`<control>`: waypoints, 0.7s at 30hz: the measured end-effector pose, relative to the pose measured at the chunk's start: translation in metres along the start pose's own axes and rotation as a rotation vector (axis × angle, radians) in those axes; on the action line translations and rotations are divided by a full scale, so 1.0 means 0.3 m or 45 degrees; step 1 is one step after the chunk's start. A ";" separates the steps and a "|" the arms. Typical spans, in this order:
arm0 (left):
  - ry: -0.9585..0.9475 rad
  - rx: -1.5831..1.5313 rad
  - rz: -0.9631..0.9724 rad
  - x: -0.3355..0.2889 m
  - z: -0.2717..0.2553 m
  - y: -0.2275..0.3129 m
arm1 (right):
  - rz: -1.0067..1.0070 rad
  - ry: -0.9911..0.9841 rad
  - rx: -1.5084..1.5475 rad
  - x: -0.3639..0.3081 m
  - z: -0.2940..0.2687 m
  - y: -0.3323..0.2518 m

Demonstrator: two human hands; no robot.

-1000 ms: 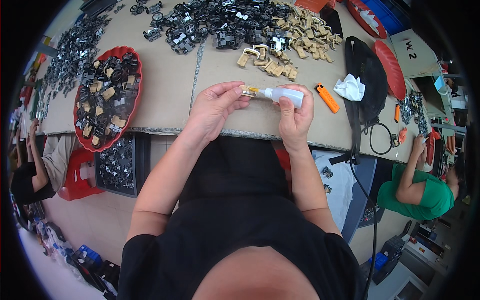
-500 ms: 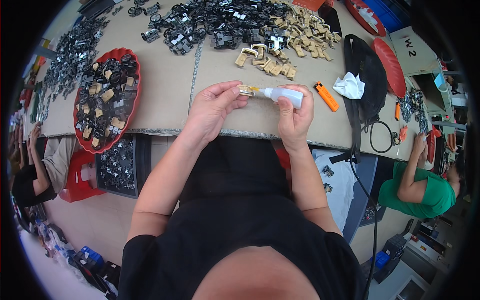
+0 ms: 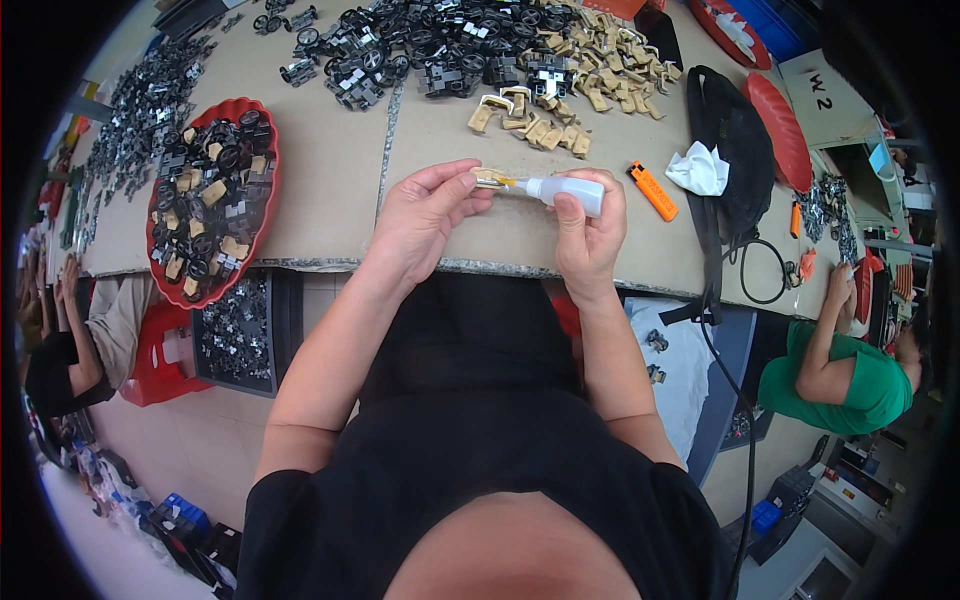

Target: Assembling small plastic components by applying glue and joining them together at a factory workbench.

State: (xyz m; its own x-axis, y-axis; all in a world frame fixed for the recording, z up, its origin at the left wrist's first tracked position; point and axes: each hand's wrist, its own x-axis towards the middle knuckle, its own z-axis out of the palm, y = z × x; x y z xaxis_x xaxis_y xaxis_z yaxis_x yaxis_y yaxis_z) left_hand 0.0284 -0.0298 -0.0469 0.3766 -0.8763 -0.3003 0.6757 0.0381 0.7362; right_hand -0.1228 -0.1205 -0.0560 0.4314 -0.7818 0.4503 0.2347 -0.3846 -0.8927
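My left hand (image 3: pixel 425 212) pinches a small tan and metallic clip-like part (image 3: pixel 487 178) between thumb and fingers above the table's front edge. In my right hand (image 3: pixel 592 235) is a white squeeze bottle (image 3: pixel 570 188), tilted on its side with its nozzle pointing left. The yellowish nozzle tip (image 3: pixel 509 183) is right at the part; whether they touch I cannot tell. Beyond my hands lies a pile of tan clip-shaped pieces (image 3: pixel 610 75), beside a heap of black parts with small wheels (image 3: pixel 450 45).
On the left stands a red scalloped tray (image 3: pixel 277 175) of mixed parts. To the right lie an orange, black-ended object (image 3: pixel 653 192), crumpled white tissue (image 3: pixel 698 170) and a black bag (image 3: pixel 740 150) with a cord. A person in green (image 3: pixel 840 375) sits right; another person's arm (image 3: pixel 75 325) shows left.
The bottle has shifted very slightly left, its nozzle tip now closer over the small part. My left hand has barely moved.
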 end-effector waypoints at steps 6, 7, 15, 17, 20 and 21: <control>-0.016 -0.032 -0.010 0.001 -0.002 0.002 | 0.188 0.187 0.486 0.017 -0.009 -0.008; -0.025 -0.039 -0.014 0.002 -0.001 0.004 | 0.220 0.252 0.677 0.028 -0.019 -0.006; -0.109 0.019 -0.088 0.008 -0.014 0.021 | 0.410 0.313 0.275 0.067 -0.172 -0.007; -0.125 0.030 -0.127 0.014 -0.004 0.021 | 0.412 0.312 0.166 0.062 -0.196 0.010; -0.150 0.040 -0.205 0.017 0.018 0.030 | 0.437 0.314 0.102 0.055 -0.215 0.032; -0.165 0.040 -0.226 0.018 0.027 0.030 | 0.442 0.301 0.063 0.053 -0.222 0.039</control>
State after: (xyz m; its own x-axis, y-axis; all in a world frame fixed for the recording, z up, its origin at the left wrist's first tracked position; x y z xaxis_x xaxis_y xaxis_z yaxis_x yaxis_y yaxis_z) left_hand 0.0314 -0.0381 -0.0369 0.1673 -0.9223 -0.3483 0.7036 -0.1358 0.6975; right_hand -0.1713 -0.1700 -0.0605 0.2817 -0.9541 0.1012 0.1545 -0.0590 -0.9862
